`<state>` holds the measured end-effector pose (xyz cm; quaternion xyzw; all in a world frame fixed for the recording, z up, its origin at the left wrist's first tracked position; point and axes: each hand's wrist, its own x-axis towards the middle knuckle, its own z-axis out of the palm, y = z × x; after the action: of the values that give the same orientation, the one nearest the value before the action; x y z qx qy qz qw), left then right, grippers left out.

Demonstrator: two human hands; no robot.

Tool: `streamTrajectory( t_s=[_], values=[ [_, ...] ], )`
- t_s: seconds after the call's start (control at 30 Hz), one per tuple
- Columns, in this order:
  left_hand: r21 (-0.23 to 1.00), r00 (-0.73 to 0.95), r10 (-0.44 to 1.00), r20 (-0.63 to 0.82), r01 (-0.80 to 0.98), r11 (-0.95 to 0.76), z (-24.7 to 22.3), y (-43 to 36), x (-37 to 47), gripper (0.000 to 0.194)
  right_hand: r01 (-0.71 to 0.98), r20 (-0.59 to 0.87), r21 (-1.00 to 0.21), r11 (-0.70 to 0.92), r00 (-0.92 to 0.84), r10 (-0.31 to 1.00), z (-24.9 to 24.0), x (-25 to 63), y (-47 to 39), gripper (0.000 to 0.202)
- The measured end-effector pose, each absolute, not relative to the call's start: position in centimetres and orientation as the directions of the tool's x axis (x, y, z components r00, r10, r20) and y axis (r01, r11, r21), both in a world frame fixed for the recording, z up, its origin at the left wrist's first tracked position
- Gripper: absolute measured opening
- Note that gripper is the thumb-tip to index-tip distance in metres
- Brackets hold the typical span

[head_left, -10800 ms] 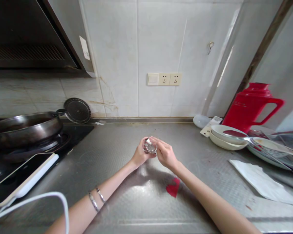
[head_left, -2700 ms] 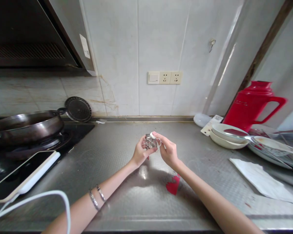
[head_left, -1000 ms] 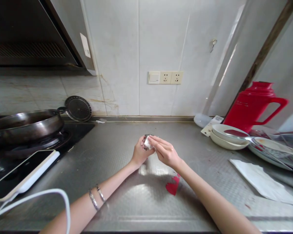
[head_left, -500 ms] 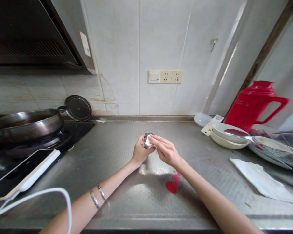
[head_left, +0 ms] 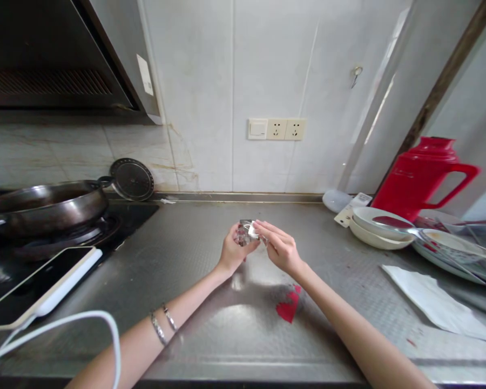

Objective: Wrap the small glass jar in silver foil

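Note:
My left hand (head_left: 230,256) is wrapped round a small box-like object (head_left: 242,234) with a dark top edge and a mottled, shiny side; its exact kind is unclear. The fingers of my right hand (head_left: 284,250) pinch a small white piece (head_left: 252,231) against the right side of that object. Whether the piece is paper or cloth cannot be made out. Both hands are over the middle of the metal counter (head_left: 186,302). A torn red patch (head_left: 287,310) shows on the counter below my right wrist.
A pan (head_left: 44,208) sits on the stove at left, with a phone-like device (head_left: 40,286) and white cable (head_left: 109,324) nearer. To the right are stacked bowls (head_left: 376,237), a red thermos jug (head_left: 417,173) and a folded white napkin (head_left: 433,300). Wall sockets (head_left: 285,129) face me.
My right fingers and the white piece have shifted slightly right across the small object, showing more of its top. My left hand keeps its hold. The view has shifted a little.

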<state>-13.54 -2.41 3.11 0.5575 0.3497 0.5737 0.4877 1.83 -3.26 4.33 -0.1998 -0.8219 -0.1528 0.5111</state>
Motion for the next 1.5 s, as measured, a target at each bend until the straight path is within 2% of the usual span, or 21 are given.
streamTrajectory(
  t_s=[0.07,0.27,0.5,0.7,0.9,1.03,1.1,1.17,1.3,1.4,1.5],
  values=[
    [0.945,0.108,0.947,0.301,-0.166,-0.281,3.2,-2.5,-13.6,0.063,0.486,0.909,0.041,0.873,-0.38,0.169,4.3,1.8,-3.3,0.052],
    [0.934,0.129,0.934,0.334,-0.178,-0.31,2.9,-2.1,-13.8,0.057,0.414,0.871,0.108,0.904,-0.478,0.115,4.5,1.0,-4.2,0.045],
    [0.946,0.153,0.945,0.289,-0.2,-0.257,3.5,-2.5,-13.6,0.057,0.466,0.905,0.014,0.885,-0.382,0.187,4.3,1.9,-3.3,0.048],
    [0.943,0.116,0.948,0.298,-0.191,-0.273,3.5,-2.4,-13.8,0.057,0.404,0.899,0.023,0.914,-0.409,0.158,4.3,1.3,-3.8,0.051],
    [0.944,0.147,0.945,0.293,-0.203,-0.261,3.6,-2.7,-13.8,0.059,0.455,0.922,-0.207,0.866,-0.206,0.328,4.2,1.5,-3.5,0.036],
    [0.946,0.15,0.946,0.288,-0.196,-0.257,3.8,-3.0,-13.7,0.06,0.465,0.845,-0.469,0.751,-0.012,0.535,4.5,1.1,-3.8,0.024],
    [0.949,0.171,0.944,0.283,-0.19,-0.251,3.9,-3.1,-13.7,0.06,0.4,0.753,-0.629,0.667,0.1,0.651,4.5,1.0,-3.5,0.026],
    [0.953,0.188,0.943,0.274,-0.184,-0.24,4.0,-3.0,-13.8,0.059,0.259,0.661,-0.743,0.617,0.139,0.738,4.2,1.0,-2.8,0.032],
    [0.968,0.22,0.949,0.224,-0.162,-0.191,4.0,-2.4,-14.1,0.058,0.022,0.582,-0.812,0.583,-0.048,0.812,3.5,1.5,-1.3,0.039],
    [0.975,0.258,0.95,0.174,-0.18,-0.129,3.8,-2.0,-14.3,0.054,0.006,0.58,-0.806,0.592,-0.19,0.792,2.8,1.6,-0.9,0.054],
    [0.975,0.297,0.949,0.107,-0.219,-0.041,3.7,-2.0,-14.2,0.05,0.031,0.602,-0.78,0.626,-0.241,0.762,2.1,1.2,-1.0,0.07]
  ],
)
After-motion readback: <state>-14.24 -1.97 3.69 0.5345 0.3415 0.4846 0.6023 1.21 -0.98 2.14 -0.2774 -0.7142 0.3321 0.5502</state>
